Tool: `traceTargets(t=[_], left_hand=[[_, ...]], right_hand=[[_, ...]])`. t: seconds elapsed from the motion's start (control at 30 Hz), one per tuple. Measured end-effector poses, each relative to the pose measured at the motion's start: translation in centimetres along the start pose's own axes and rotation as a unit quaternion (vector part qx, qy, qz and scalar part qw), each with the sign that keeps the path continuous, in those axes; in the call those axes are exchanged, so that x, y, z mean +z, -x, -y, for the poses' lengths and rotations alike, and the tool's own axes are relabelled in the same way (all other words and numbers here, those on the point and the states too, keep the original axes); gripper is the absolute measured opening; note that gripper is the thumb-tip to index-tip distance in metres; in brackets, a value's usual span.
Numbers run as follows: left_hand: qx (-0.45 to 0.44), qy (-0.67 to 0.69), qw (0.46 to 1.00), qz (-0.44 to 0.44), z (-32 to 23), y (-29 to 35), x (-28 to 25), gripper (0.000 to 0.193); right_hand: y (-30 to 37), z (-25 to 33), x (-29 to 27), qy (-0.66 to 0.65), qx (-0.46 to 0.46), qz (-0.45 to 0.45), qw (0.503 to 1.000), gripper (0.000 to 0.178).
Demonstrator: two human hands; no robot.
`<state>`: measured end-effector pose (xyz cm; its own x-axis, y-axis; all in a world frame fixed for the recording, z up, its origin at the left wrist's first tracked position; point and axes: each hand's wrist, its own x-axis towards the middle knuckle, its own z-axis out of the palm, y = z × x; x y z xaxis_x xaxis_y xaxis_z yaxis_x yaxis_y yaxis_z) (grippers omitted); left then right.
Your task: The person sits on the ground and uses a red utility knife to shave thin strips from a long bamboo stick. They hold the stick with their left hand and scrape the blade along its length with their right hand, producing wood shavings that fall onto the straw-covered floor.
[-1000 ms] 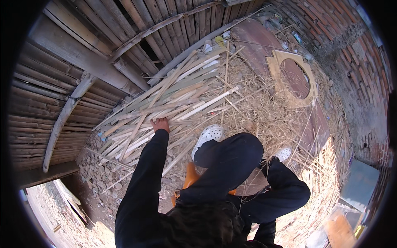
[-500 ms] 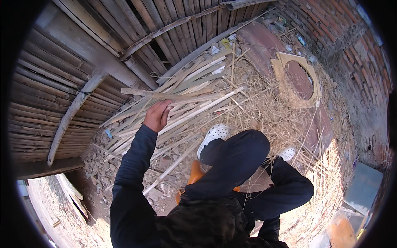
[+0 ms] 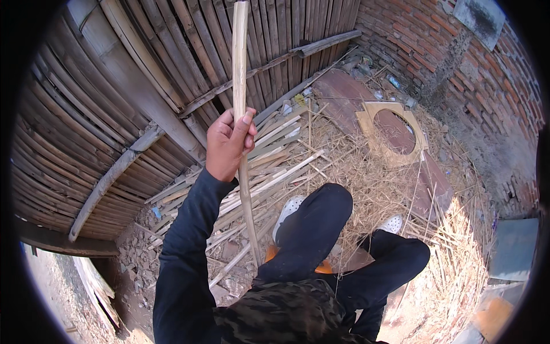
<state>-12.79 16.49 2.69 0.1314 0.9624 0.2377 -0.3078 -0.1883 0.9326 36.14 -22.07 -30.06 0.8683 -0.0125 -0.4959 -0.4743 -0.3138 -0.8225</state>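
My left hand (image 3: 229,142) is closed around a long, pale split bamboo strip (image 3: 240,63), thumb pressed along its face. The strip stands nearly upright, its top well above my fist and its lower end beside my bent left knee. Below and right of the hand lies a loose pile of similar bamboo strips (image 3: 283,175) on the ground. My right hand does not show.
A bamboo slat wall (image 3: 86,152) rises on the left, a brick wall (image 3: 435,40) at the far right. Straw and splinters (image 3: 366,172) cover the ground, with a board with a round hole (image 3: 366,129) lying on top. My white clogs (image 3: 288,209) rest among the debris.
My left hand has risen from the pile, now gripping the bamboo strip. The strip has swung from lying nearly level to upright. The view has shifted a little.
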Motion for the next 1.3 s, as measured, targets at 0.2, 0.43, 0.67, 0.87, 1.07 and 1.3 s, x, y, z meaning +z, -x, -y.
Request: traceTargets(t=[0.2, 0.43, 0.67, 0.87, 1.07, 1.3], left_hand=[[-0.025, -0.046, 0.988, 0.146, -4.4, 1.0, 2.2, 0.036], [-0.11, 0.011, 0.961, 0.254, -5.2, 3.3, 8.1, 0.033], [-0.224, -0.005, 0.903, 0.367, -3.4, 6.8, 13.4, 0.033], [-0.264, 0.002, 0.878, 0.4, -2.0, 7.6, 15.4, 0.033], [-0.309, -0.055, 0.841, 0.439, 0.5, 7.4, 13.4, 0.032], [-0.324, -0.038, 0.837, 0.438, 2.4, 6.7, 13.1, 0.033]], right_hand=[[6.1, 10.7, -0.4, -0.273, -0.207, 0.014, 0.939, 0.022], [25.5, 21.0, 2.7, -0.187, -0.375, 0.297, 0.858, 0.018], [36.1, 25.9, 10.9, -0.123, -0.381, 0.514, 0.758, 0.031], [34.7, 29.9, 13.5, -0.153, -0.275, 0.572, 0.757, 0.026], [29.0, 34.6, 13.8, -0.215, -0.295, 0.524, 0.769, 0.028], [23.0, 36.2, 16.6, -0.233, -0.255, 0.517, 0.783, 0.028]])
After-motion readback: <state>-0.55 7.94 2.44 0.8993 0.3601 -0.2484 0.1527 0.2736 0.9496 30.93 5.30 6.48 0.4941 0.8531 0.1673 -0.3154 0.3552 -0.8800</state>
